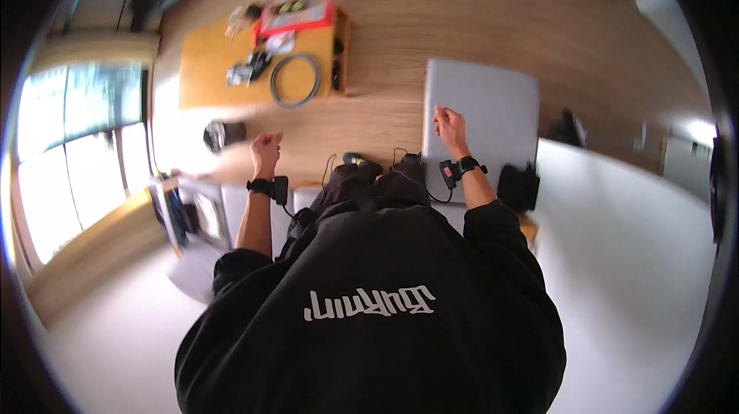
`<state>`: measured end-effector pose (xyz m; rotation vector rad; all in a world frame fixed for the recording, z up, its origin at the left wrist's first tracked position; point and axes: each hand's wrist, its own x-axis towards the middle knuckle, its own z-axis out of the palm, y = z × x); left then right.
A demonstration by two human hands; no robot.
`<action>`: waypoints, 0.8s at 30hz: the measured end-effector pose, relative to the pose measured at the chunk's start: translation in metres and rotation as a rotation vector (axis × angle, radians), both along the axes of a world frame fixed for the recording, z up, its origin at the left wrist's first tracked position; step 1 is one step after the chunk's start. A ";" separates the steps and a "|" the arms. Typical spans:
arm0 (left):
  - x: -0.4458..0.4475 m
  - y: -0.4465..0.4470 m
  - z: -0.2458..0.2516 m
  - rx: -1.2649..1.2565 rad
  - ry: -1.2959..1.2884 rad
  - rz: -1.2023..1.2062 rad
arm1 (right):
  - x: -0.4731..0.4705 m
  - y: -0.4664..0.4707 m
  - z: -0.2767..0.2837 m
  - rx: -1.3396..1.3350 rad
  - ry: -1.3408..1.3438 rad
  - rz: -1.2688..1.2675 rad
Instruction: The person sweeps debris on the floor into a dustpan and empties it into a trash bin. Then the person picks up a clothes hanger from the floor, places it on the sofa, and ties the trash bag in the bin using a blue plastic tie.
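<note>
My left hand (266, 153) is raised over the wooden floor in front of me, left of my legs. Its fingers are curled in and nothing shows in them. To its left a dark bin-like container (226, 134) is on the floor, blurred. My right hand (451, 129) also has curled fingers with nothing visible in the grip. In the picture it overlaps the left part of a grey seat cushion (488, 108); whether it touches the cushion cannot be told. Black straps with small cabled modules circle both wrists.
Ahead on the left stands a wooden low table (208, 62). It bears a grey coiled ring (295, 104), a red-edged box (297, 7) and a dark-and-silver item (248, 69). A black bag-like item (518, 188) lies right of my right forearm. Windows (81, 143) are far left.
</note>
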<state>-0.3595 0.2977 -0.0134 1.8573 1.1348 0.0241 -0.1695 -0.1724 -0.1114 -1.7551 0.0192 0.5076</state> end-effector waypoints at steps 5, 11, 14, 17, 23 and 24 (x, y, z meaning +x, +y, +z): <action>-0.150 0.060 0.003 -0.048 -0.138 0.379 | -0.005 0.134 0.046 -0.140 -0.221 0.182; -0.216 0.144 -0.024 -0.020 -0.115 0.685 | 0.005 0.291 0.018 -0.295 -0.124 0.429; -0.219 0.228 -0.032 0.082 -0.179 0.694 | 0.019 0.415 -0.001 -0.238 -0.146 0.466; -0.230 0.302 -0.028 -0.020 -0.141 0.814 | 0.040 0.521 -0.007 -0.294 -0.133 0.551; -0.250 0.343 -0.053 -0.263 -0.196 0.965 | 0.069 0.605 -0.073 -0.408 0.117 0.566; -0.259 0.345 -0.056 -0.283 -0.196 0.976 | 0.066 0.614 -0.082 -0.437 0.092 0.566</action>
